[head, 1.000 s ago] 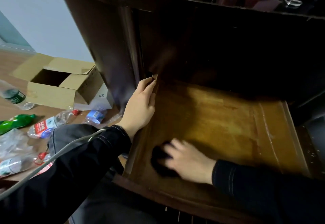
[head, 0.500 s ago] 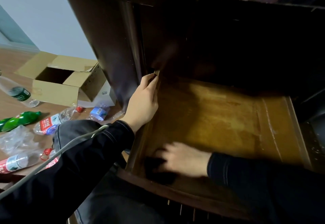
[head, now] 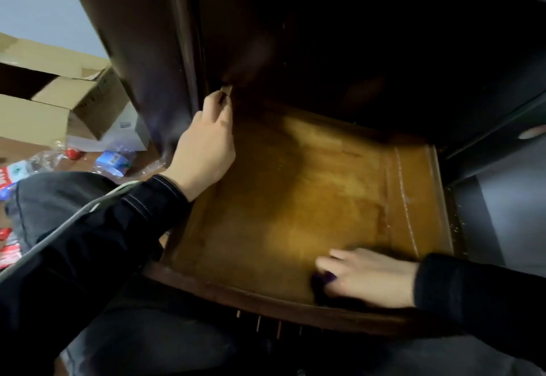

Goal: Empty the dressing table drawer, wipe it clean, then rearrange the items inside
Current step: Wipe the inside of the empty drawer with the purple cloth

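Note:
The wooden drawer is pulled out of the dark dressing table and nothing lies on its brown bottom. My left hand grips the drawer's left side wall near the back. My right hand presses flat on a dark cloth at the front right of the drawer bottom. Only a small edge of the cloth shows under my fingers. The picture is blurred by motion.
An open cardboard box stands on the floor at left. Plastic bottles and wrappers are strewn beside it. My knees in dark trousers sit close below the drawer front. A grey cable crosses my left sleeve.
My right hand slid with the cloth from the drawer's front left corner across to the front right. My left hand stayed on the side wall. The camera moved closer and tilted.

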Demonstrator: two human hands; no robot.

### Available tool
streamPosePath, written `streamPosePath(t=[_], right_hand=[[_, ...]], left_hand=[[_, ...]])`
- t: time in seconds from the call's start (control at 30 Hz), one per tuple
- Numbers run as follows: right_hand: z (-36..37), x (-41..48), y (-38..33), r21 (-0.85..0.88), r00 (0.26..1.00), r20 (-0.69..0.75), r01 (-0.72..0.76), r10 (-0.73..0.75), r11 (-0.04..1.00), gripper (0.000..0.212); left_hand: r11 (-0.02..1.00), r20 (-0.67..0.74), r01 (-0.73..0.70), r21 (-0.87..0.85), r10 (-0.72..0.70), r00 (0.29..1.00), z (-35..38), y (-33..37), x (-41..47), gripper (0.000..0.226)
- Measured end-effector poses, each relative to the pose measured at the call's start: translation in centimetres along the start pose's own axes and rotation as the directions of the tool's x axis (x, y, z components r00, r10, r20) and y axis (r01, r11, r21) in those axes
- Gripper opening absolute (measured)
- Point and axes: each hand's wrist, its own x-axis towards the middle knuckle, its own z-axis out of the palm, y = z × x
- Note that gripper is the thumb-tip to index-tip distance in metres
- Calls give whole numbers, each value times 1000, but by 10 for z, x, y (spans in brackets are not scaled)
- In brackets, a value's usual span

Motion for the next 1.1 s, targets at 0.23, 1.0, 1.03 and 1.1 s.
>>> streamPosePath(t=[0.23,1.0,1.03,1.1], right_hand=[[-21,13,46,193,953,-20,-292,302,937,34],[-55,-1,130,-323,616,26,-740,788,589,32],[-52,-2,119,-327,639,70,-711,766,623,31],[-41,-9,83,-316,710,178,-615,682,723,29]], left_hand=[[1000,6,-22,-10,22,1000,0,1,-1,58],[1000,4,-18,15,18,1000,0,-1,0,49],[1000,-3,-19,19,19,1000,1,-2,1,49],[999,-12,-25,22,25,1000,2,-2,1,47]])
